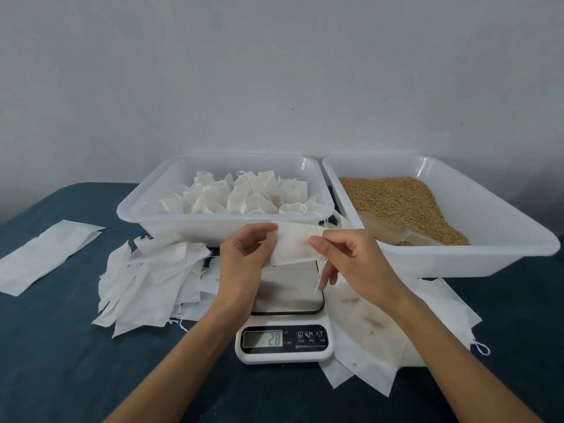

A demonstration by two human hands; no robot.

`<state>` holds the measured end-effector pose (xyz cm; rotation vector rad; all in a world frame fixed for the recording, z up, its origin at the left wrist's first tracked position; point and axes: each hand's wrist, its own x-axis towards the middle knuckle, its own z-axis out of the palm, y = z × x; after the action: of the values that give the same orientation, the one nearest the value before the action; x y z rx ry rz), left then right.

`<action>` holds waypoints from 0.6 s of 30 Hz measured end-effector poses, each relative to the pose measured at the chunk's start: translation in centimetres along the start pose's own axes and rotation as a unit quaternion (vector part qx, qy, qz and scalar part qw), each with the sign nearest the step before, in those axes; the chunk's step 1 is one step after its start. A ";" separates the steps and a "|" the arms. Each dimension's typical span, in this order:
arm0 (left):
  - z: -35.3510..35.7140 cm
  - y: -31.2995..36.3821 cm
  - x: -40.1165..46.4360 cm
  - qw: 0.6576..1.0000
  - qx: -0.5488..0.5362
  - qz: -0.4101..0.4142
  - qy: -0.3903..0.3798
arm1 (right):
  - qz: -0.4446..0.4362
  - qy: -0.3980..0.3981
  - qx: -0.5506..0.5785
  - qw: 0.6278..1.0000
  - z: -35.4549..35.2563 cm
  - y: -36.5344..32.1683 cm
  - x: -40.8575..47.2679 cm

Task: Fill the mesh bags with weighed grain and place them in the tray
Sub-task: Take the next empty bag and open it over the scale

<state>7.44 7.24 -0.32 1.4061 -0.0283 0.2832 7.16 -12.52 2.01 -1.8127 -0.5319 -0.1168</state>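
Overhead | left hand (244, 254) and right hand (351, 257) pinched thin white mesh bag (293, 244), flat, limp, faintly stained | above steel-topped white digital scale (285, 315)

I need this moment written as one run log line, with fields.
stage: opening bag | left hand: pinches mesh bag | right hand: pinches same bag | scale: reads 28

A single head-worn wide-angle camera looked forward and down from close above the dark table (61, 346), facing a pale wall (274, 71); the scale (283, 343) sat nearest centre, with no second view to overlap
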 end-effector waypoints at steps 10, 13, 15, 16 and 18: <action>1.0 0.9 -2.2 0.933 0.242 0.164 -0.209 | 0.021 -0.143 -0.186 0.972 -1.9 -4.7 2.2; 1.7 0.4 -2.9 0.940 0.252 0.145 -0.176 | 0.052 -0.228 -0.238 0.943 -1.2 -7.1 3.0; 1.6 0.7 -2.7 0.953 0.229 0.143 -0.137 | 0.077 -0.265 -0.256 0.926 -0.8 -8.2 3.7; 1.5 1.0 -2.7 0.959 0.213 0.135 -0.127 | 0.089 -0.277 -0.254 0.922 -0.6 -8.6 4.1; 1.4 1.3 -2.5 0.971 0.173 0.109 -0.126 | 0.093 -0.271 -0.231 0.930 -0.7 -9.4 4.8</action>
<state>4.97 5.62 0.67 1.7841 -0.3591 0.3001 7.69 -9.77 12.20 -2.3610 -0.7592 0.4378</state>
